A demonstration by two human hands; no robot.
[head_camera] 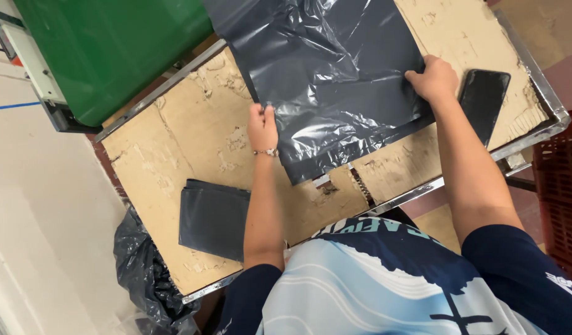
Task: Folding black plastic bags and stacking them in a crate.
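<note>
Head view looks down on a tabletop (174, 155) covered with torn brown cardboard and framed by a metal rim. One large dark grey plastic bag (335, 74) lies spread in the upper middle of the frame; its upper part runs out of the picture at the top edge. The left hand (262, 127) lies on the bag's left edge in the middle of the frame, with the fingers closed together on the plastic; whether it pinches or only presses, I cannot tell. The right hand (433, 79) rests on the bag's right edge, right of the middle, with the fingers curled down onto the plastic.

One black phone (482, 102) lies just beside the right hand, near the right rim of the tabletop. One folded stack of dark grey bags (213, 218) lies at the lower left, well apart from both hands and close to the near rim. Between this stack and the spread bag there is bare cardboard.

One green bin (112, 49) stands at the upper left, behind the far rim. One black rubbish sack (146, 279) sits on the floor at the lower left. One red crate (562, 192) stands at the right edge of the frame.
</note>
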